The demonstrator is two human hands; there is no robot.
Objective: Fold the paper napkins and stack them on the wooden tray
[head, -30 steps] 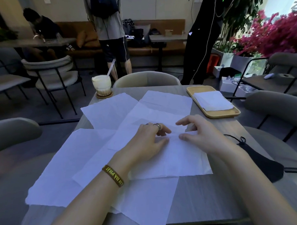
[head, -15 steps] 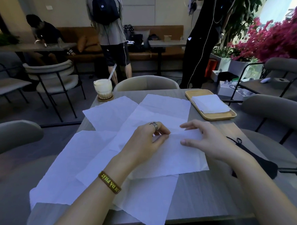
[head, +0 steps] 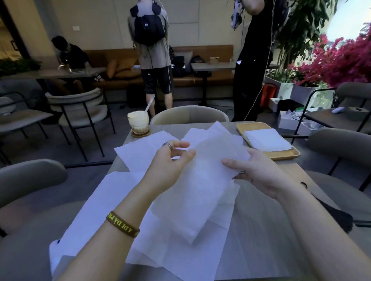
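Observation:
A thin white paper napkin [head: 202, 178] is lifted off the table, tilted, its lower end still hanging near the sheets below. My left hand [head: 169, 165], with a ring, pinches its left edge. My right hand [head: 255, 170] grips its right edge between thumb and fingers. Several other unfolded napkins [head: 106, 205] lie spread flat on the grey table [head: 267, 237]. A wooden tray [head: 285, 155] at the far right of the table holds a stack of folded napkins [head: 266, 139].
A glass of pale drink with a straw [head: 138, 122] stands on a coaster at the table's far left. A black face mask [head: 333, 212] lies at the right edge. Padded chairs ring the table; two people stand beyond it.
Both hands were pressing on the top napkin flat on the table. Now they have lifted that napkin up into the air between them.

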